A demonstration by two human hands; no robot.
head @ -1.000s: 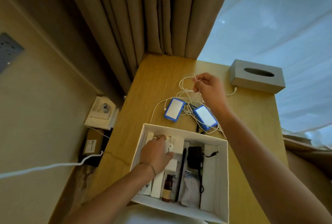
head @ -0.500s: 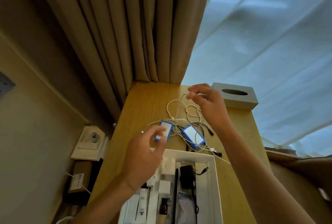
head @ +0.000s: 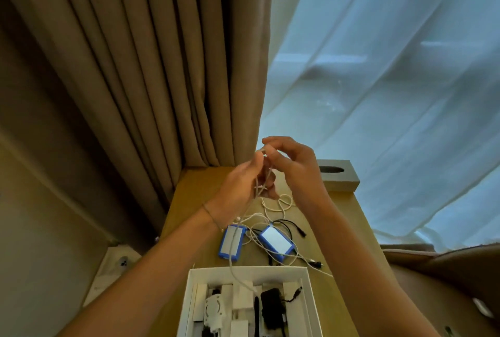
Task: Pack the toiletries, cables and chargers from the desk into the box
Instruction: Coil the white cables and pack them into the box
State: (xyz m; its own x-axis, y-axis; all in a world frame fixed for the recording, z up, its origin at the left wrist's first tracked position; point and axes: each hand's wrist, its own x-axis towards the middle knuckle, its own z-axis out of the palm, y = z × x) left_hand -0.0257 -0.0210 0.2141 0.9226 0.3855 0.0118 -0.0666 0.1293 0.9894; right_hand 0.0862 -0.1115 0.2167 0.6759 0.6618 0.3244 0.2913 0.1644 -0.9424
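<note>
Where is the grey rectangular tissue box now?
In the head view, the grey rectangular tissue box stands at the far right corner of the wooden desk, just behind the right hand and before the sheer white curtain.

White box [head: 247, 271], blue-edged chargers [head: 231, 242].

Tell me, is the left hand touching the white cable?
Touching. The head view shows the left hand gripping the white cable, raised above the desk.
</note>
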